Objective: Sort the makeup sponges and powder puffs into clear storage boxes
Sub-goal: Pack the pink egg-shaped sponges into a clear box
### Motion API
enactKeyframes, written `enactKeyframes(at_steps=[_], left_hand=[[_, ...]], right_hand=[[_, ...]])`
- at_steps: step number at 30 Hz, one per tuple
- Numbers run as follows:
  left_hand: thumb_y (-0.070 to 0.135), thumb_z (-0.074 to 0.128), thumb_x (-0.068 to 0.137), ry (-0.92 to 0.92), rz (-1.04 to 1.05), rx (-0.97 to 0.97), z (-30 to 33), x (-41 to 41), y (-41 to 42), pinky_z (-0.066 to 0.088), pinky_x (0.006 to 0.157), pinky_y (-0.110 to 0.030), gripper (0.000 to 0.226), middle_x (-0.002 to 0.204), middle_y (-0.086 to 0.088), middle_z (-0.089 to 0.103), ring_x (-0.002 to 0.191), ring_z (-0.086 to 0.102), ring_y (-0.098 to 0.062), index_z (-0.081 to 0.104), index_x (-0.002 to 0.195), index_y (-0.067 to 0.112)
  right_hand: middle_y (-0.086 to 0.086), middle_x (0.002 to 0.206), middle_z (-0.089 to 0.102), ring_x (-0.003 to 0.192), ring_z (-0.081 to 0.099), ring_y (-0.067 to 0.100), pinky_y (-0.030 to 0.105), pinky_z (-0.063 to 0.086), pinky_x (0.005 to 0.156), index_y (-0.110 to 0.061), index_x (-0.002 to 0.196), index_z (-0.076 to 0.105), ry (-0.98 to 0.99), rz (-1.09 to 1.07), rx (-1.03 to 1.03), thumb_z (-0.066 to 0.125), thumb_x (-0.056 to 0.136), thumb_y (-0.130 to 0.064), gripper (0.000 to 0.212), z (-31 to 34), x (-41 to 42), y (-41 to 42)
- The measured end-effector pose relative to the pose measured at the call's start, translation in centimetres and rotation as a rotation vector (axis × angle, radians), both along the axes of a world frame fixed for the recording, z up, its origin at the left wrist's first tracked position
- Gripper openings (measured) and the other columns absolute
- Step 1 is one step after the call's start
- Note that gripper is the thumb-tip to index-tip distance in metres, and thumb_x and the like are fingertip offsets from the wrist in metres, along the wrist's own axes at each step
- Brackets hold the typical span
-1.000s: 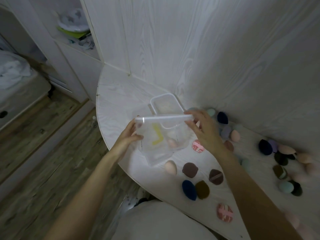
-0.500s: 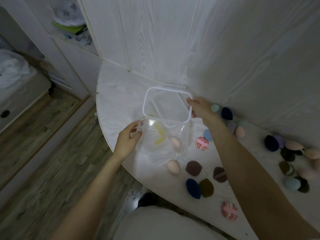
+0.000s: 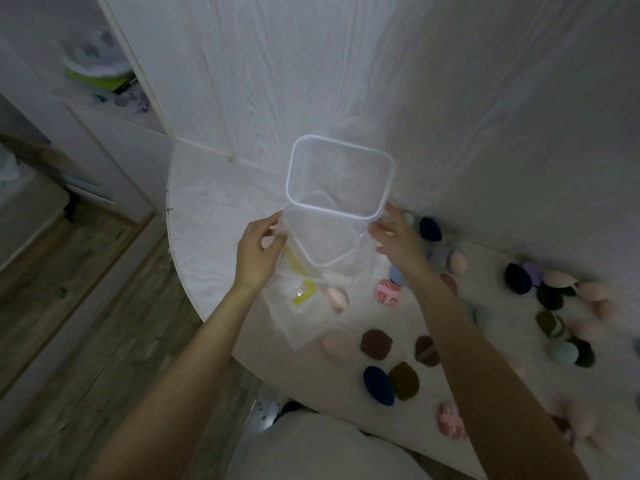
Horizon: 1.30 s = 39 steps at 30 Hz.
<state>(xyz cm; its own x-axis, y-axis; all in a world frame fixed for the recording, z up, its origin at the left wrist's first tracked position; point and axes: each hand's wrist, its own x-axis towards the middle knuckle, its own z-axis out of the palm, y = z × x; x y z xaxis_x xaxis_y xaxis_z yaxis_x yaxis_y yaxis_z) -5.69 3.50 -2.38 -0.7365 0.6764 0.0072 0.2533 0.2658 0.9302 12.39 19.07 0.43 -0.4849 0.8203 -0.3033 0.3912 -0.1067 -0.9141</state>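
Boxes: upper clear box now lifted higher out of the lower box, above the desk's left edge.
Hands: left hand grips the lower box; right hand holds the upper box's rim.
Sponges: scattered rightward, unmoved.

No readable text, label, brand, number or sign anywhere in view. Only a yellow mark behind the wall of the clear storage box, too blurred to make out as lettering.
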Motion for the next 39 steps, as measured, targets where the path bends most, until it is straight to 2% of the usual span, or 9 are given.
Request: enactKeyframes(at_steps=[5,8,11,17,21,24,28,33,39], left_hand=[[0.027,0.06,0.089,0.01,-0.021,-0.108,-0.1,-1.2,5.2,0.041,0.084,-0.021,0.032,0.098,0.004,0.057,0.081,0.054,-0.009,0.061,0.121,0.03],[0.034,0.056,0.091,0.027,-0.064,-0.152,-0.2,-1.8,7.7,0.035,0.081,-0.017,0.031,0.104,0.003,0.061,0.088,0.057,-0.01,0.061,0.121,0.027],[0.035,0.05,0.094,0.014,-0.095,-0.184,-0.2,-2.5,9.0,0.035,0.083,-0.019,0.032,0.111,0.003,0.063,0.097,0.058,-0.011,0.059,0.123,0.027],[0.03,0.051,0.094,0.004,-0.156,-0.144,-0.6,-2.4,7.8,0.039,0.093,-0.022,0.038,0.125,0.002,0.056,0.105,0.054,-0.008,0.051,0.131,0.022],[0.026,0.054,0.092,0.193,-0.161,-0.133,-0.4,-1.4,6.3,0.04,0.101,-0.035,0.043,0.132,-0.004,0.05,0.119,0.048,-0.019,0.047,0.134,0.018],[0.023,0.057,0.09,0.371,-0.215,-0.012,1.2,0.3,4.9,0.037,0.095,-0.024,0.038,0.12,0.001,0.058,0.111,0.05,-0.014,0.053,0.127,0.019],[0.028,0.055,0.082,0.495,-0.525,0.004,1.4,4.6,2.9,0.04,0.078,-0.019,0.031,0.091,0.014,0.063,0.09,0.057,-0.008,0.063,0.112,0.022],[0.025,0.057,0.086,0.641,-0.885,-0.458,-3.0,8.4,2.2,0.043,0.086,-0.029,0.038,0.122,0.001,0.057,0.112,0.05,-0.019,0.056,0.124,0.024],[0.018,0.055,0.085,0.703,-0.896,-0.844,-4.4,9.5,4.7,0.038,0.095,-0.035,0.052,0.134,-0.005,0.044,0.124,0.037,-0.025,0.043,0.135,0.023]], right_hand=[[0.008,0.116,0.054,0.101,0.052,0.02,0.044,0.046,0.097,-0.026,0.142,0.03,0.021,-0.087,-0.118,0.054,0.092,-0.007,0.059,-0.2,0.2,2.2],[0.02,0.132,0.046,0.101,0.049,0.02,0.029,0.047,0.08,-0.02,0.142,0.03,0.05,-0.14,-0.096,0.051,0.091,0.001,0.059,0.1,-0.2,3.3],[0.017,0.135,0.045,0.101,0.048,0.017,0.018,0.043,0.07,-0.017,0.14,0.034,0.07,-0.192,-0.085,0.055,0.09,-0.002,0.056,0.1,-0.9,4.2],[0.009,0.136,0.044,0.11,0.048,0.016,0.027,0.041,0.092,-0.016,0.137,0.038,0.047,-0.174,-0.032,0.056,0.091,-0.008,0.05,-0.3,0.3,3.1],[0.004,0.13,0.046,0.112,0.049,0.017,0.024,0.038,0.09,-0.016,0.134,0.042,0.015,-0.171,0.013,0.057,0.09,-0.008,0.048,-0.7,1.4,1.7],[-0.003,0.124,0.05,0.11,0.05,0.013,0.02,0.039,0.09,-0.014,0.129,0.048,-0.012,-0.137,0.112,0.055,0.092,-0.012,0.038,-0.2,3.0,0.0],[0.0,0.105,0.062,0.095,0.056,0.01,0.004,0.04,0.078,-0.009,0.112,0.06,-0.139,-0.038,0.323,0.054,0.093,-0.012,0.02,-1.4,6.8,-3.3],[0.005,0.106,0.066,0.096,0.059,0.019,0.022,0.04,0.083,-0.012,0.11,0.062,-0.483,0.137,0.392,0.055,0.092,-0.021,0.021,-5.7,10.9,-6.3],[-0.001,0.095,0.062,0.085,0.053,0.017,0.033,0.044,0.077,-0.02,0.098,0.056,-0.496,0.357,0.404,0.065,0.083,-0.036,0.024,-6.5,10.1,-9.1]])
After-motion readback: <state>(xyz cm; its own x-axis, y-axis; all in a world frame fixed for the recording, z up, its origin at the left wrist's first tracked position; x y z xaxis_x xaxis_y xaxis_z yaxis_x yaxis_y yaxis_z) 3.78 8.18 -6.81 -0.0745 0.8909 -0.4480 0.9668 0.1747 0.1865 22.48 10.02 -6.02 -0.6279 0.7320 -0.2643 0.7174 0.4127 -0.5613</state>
